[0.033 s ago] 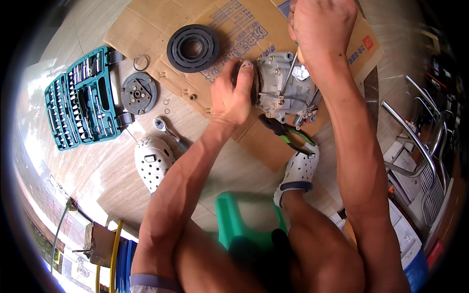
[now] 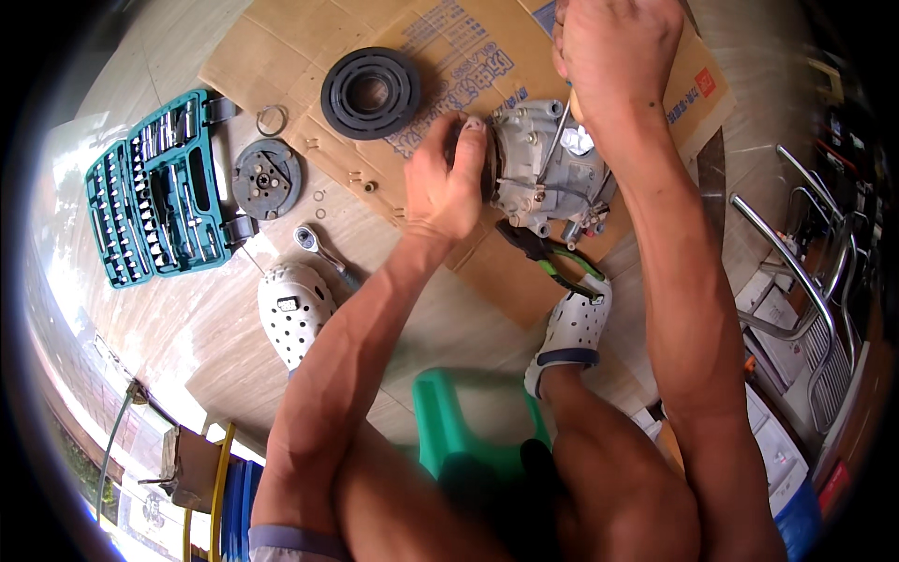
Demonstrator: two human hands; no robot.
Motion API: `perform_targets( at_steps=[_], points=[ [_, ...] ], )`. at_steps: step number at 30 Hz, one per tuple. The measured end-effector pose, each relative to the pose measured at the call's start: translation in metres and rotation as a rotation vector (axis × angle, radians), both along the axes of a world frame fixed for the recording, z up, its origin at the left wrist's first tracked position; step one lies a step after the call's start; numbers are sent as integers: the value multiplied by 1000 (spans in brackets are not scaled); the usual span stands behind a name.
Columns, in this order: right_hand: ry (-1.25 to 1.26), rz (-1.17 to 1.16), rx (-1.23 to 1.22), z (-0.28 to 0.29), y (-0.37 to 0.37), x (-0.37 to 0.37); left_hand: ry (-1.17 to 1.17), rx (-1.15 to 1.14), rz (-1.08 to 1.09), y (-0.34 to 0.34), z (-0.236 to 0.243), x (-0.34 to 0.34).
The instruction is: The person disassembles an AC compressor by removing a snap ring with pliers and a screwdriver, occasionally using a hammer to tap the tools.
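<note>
A grey metal compressor (image 2: 585, 173), like one from a car air conditioner, lies on the cardboard. My left hand (image 2: 447, 183) is closed round its dark round end, thumb on top, and the fingers' far side is hidden. At the top right my right hand (image 2: 623, 47) makes a fist round the handle of a screwdriver (image 2: 556, 136). The thin shaft slants down across the compressor's body; its tip seems to touch the casing. Green-and-black pliers (image 2: 548, 255) lie just below the compressor, by my right shoe. A black grooved pulley (image 2: 370, 92) rests left of the compressor.
On the tiled floor at left are an open teal socket set (image 2: 164, 187), a round clutch plate (image 2: 268, 180), a metal ring (image 2: 272, 120) and a ratchet (image 2: 323, 251). Small fasteners (image 2: 361, 181) lie on the cardboard (image 2: 267, 56). A green stool (image 2: 440, 412) is below, chrome tubing (image 2: 787, 253) at right.
</note>
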State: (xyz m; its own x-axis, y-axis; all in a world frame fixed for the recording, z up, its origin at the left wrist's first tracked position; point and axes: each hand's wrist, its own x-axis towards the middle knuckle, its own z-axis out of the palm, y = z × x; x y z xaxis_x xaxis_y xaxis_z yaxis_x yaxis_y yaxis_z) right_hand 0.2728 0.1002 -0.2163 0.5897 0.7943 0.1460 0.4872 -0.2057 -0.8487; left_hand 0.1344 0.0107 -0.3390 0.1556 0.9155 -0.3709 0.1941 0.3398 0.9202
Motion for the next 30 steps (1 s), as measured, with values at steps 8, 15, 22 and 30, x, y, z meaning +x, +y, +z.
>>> perform_targets(
  at_steps=[8, 15, 22, 30],
  points=[
    [-119, 36, -18, -8, 13, 2, -3, -33, -10, -1, 3, -1],
    [219, 46, -112, 5, 9, -11, -5, 5, -2, 0, 6, -1],
    [421, 112, -203, -11, 17, -6, -20, 10, -3, 0, 4, -1],
    [553, 50, -364, -20, 31, -7, 3, -11, -13, 1, 4, -1]
  ],
)
